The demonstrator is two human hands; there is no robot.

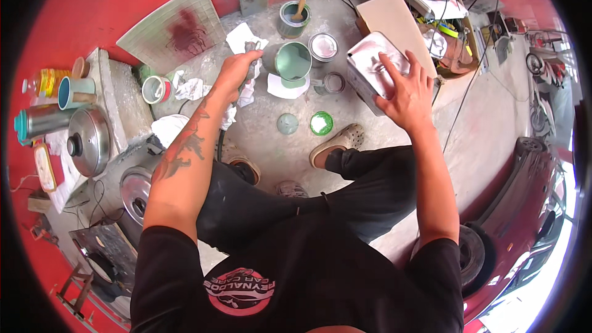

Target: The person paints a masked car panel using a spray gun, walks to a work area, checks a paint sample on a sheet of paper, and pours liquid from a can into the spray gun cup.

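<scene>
My left hand (236,69) is closed around a small grey tool with a white rag (248,46), just left of an open pot of pale green paint (293,61). My right hand (404,91) grips a dented rectangular silver metal can (370,68), held tilted above the concrete floor. A second tin of green paint with a wooden stir stick (294,17) stands farther back. A shiny round lid (324,46) and a small dark jar (333,82) lie between the pot and the can.
A grey-green lid (287,124) and a bright green lid (321,123) lie near my shoes. Crumpled rags (191,88), a striped cup (156,89), a paint-stained panel (176,28), a cardboard sheet (394,21), a metal pot (89,142) and a dark red car (524,209) surround me.
</scene>
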